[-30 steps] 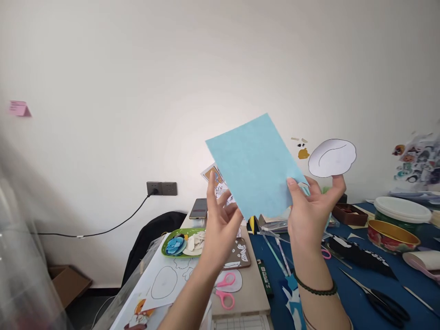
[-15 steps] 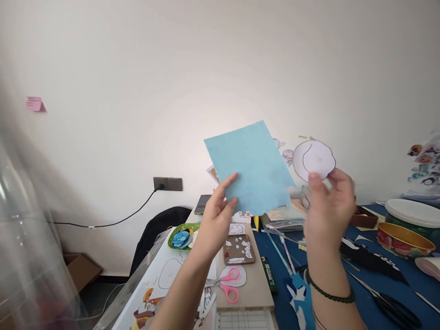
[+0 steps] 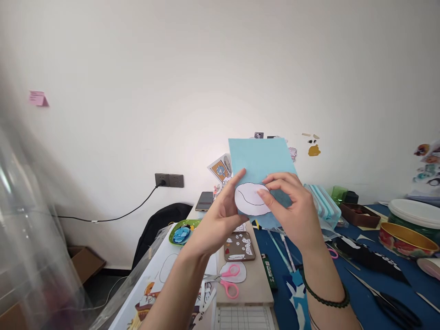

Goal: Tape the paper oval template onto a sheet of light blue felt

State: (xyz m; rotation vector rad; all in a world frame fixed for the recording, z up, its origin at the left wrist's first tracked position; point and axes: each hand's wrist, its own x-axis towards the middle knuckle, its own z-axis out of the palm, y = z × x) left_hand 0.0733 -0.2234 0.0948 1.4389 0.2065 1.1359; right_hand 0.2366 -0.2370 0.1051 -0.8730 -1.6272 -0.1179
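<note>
A light blue sheet of paper [image 3: 259,158] is held up in front of me by my left hand [image 3: 220,213], whose thumb and fingers grip its lower left part. Against the lower part of that sheet lies a white paper cutout [image 3: 249,199] with a wavy outline and a curved black line. My right hand [image 3: 290,204] pinches the cutout's right side between thumb and fingers. Below, pink-handled scissors [image 3: 229,280] rest over another white cutout [image 3: 242,270] on the beige board [image 3: 252,291].
On the left a green tray [image 3: 173,238] holds blue paper pieces. A brown tray [image 3: 239,246] with small cutouts sits on the board. To the right are black scissors [image 3: 387,300], a golden tin [image 3: 407,238], a white-lidded tub [image 3: 414,213] and blue scraps [image 3: 298,293].
My right hand has moved left, bringing the white cutout onto the blue sheet. The cutout is turned, and the sheet now stands straighter and a little further right.
</note>
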